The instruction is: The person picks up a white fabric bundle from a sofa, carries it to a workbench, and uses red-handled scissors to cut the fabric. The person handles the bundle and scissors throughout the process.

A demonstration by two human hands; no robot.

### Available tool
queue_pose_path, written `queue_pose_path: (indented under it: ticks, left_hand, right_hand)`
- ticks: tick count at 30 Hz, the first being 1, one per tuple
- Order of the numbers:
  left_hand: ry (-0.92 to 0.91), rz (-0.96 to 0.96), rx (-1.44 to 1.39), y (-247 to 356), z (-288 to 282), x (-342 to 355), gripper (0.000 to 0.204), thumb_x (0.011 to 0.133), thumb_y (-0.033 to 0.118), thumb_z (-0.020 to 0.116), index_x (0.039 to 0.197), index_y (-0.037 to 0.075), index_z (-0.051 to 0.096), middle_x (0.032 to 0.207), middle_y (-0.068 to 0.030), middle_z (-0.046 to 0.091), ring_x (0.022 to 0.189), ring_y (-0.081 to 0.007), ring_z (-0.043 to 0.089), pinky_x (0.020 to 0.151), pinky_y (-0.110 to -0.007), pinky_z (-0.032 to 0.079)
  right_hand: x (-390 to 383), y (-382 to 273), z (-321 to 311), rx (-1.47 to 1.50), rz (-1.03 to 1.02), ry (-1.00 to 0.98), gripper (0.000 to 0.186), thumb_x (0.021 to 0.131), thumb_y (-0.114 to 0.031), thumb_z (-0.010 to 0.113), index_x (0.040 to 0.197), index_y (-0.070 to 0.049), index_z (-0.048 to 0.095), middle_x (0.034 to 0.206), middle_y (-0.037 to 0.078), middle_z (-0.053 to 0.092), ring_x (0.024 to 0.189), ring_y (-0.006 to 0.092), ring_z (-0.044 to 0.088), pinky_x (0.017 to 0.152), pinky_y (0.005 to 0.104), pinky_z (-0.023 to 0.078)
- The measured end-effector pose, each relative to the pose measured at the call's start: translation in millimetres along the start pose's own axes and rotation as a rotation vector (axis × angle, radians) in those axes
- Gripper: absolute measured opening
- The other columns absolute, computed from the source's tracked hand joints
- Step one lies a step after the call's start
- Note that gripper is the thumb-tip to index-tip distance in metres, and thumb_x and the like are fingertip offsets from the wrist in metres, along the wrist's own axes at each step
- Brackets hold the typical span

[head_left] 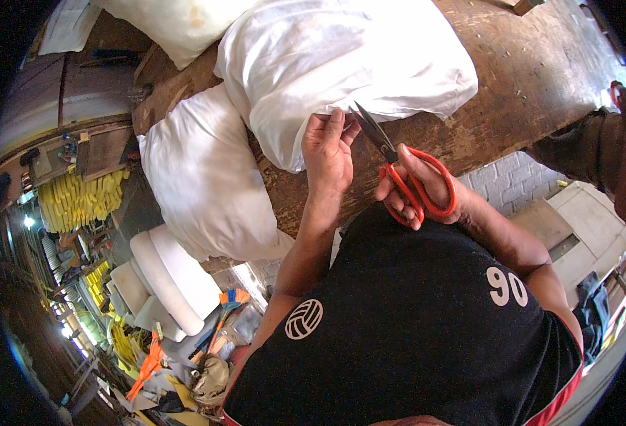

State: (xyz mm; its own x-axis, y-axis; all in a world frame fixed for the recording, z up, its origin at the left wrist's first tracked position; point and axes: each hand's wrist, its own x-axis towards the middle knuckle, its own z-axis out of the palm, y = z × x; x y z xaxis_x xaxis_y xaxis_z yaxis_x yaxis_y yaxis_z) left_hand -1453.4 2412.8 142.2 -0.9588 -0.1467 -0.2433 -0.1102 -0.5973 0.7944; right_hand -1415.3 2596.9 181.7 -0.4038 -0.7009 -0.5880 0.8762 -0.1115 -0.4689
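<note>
Scissors (pixel 379 136) out, no finished cut visible yet.
Your left hand (pixel 329 157) pinches the white pillow's (pixel 348 60) edge; your right hand (pixel 432 181) grips the red handles.

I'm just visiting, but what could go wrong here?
The scissors in the right hand point close to the fingers of the left hand, so a slip might nick them. The blades are also near the large white pillow and could snag it. The smaller white pillow lies at the table's edge and might slide off if nudged.
</note>
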Motion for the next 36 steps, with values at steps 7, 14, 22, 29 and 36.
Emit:
queue_pose_path:
  ticks: [7, 14, 22, 29, 36]
  left_hand:
    - [-0.021, -0.016, 0.006, 3, 4, -2, 0.008, 0.093, 0.009, 0.057, 0.099, 0.005, 0.059, 0.093, -0.0051, 0.064, 0.084, -0.0164, 0.063, 0.077, -0.032, 0.055]
    - [-0.043, -0.069, 0.065, 4, -2, -10, 0.013, 0.094, 0.010, 0.055, 0.106, 0.004, 0.058, 0.100, -0.0055, 0.062, 0.091, -0.0163, 0.061, 0.081, -0.033, 0.053]
    - [-0.091, 0.068, 0.255, -8, -15, -26, 0.012, 0.095, 0.008, 0.054, 0.104, 0.002, 0.059, 0.098, -0.0036, 0.063, 0.091, -0.0118, 0.059, 0.080, -0.032, 0.052]
    - [0.047, -0.057, 0.113, -20, -18, -34, 0.011, 0.095, 0.007, 0.052, 0.103, 0.003, 0.059, 0.098, -0.0048, 0.063, 0.092, -0.0160, 0.061, 0.083, -0.035, 0.053]
    - [-0.053, -0.201, -0.215, -27, -24, -34, 0.007, 0.094, 0.010, 0.055, 0.099, 0.005, 0.057, 0.096, -0.0072, 0.064, 0.084, -0.0170, 0.064, 0.079, -0.031, 0.055]
  right_hand:
    - [1, -4, 3, -0.277, -0.189, 0.249, 0.058, 0.093, -0.057, 0.044, 0.091, -0.001, 0.061, 0.064, 0.004, 0.054, 0.047, 0.0106, 0.052, 0.042, 0.0237, 0.046]
    - [38, -9, -24, -0.591, -0.792, 0.546, 0.028, 0.084, -0.012, 0.070, 0.108, 0.000, 0.060, 0.094, 0.006, 0.066, 0.087, 0.0108, 0.060, 0.075, 0.0263, 0.049]
    - [64, -14, -18, -0.693, -0.722, 0.531, 0.030, 0.085, -0.007, 0.065, 0.113, 0.001, 0.056, 0.091, 0.009, 0.065, 0.082, 0.0113, 0.062, 0.073, 0.0276, 0.051]
    - [66, 4, -24, -0.887, -0.895, 0.548, 0.034, 0.072, -0.004, 0.071, 0.102, -0.001, 0.055, 0.083, 0.016, 0.062, 0.075, 0.0240, 0.063, 0.067, 0.0331, 0.050]
    - [64, 7, -30, -1.087, -1.080, 0.497, 0.039, 0.064, -0.002, 0.074, 0.098, -0.003, 0.055, 0.093, 0.017, 0.060, 0.086, 0.0375, 0.060, 0.070, 0.0411, 0.051]
